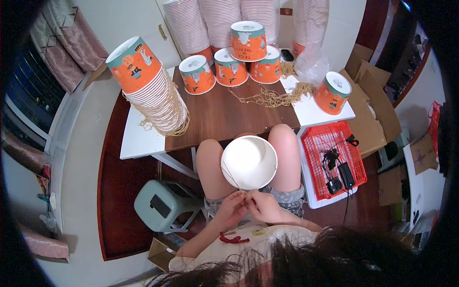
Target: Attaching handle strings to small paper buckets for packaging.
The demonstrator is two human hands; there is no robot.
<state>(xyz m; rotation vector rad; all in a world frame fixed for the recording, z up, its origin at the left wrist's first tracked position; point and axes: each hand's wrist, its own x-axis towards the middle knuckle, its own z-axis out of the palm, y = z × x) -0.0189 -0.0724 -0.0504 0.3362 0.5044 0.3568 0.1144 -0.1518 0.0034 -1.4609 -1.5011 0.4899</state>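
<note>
A white-lined paper bucket (249, 162) rests between my thighs with its mouth facing up. One thin tan cord (230, 175) runs from the left part of its rim down to my fingers. My left hand (232, 209) is closed in a pinch on the cord, just below the near rim. Touching it, my right hand (264, 206) is also closed, fingertips pressed together at the cord's end. The exact join between fingers, cord and bucket is too small to make out.
A tall nested stack of orange buckets (136, 67) draped with cords stands at the table's left. Several upturned orange buckets (197, 74) and loose cords (272, 98) lie on the brown table (210, 115). Right: a red basket (308, 143) with adapters. Left: a grey-green stool (179, 196) holding a phone (160, 204).
</note>
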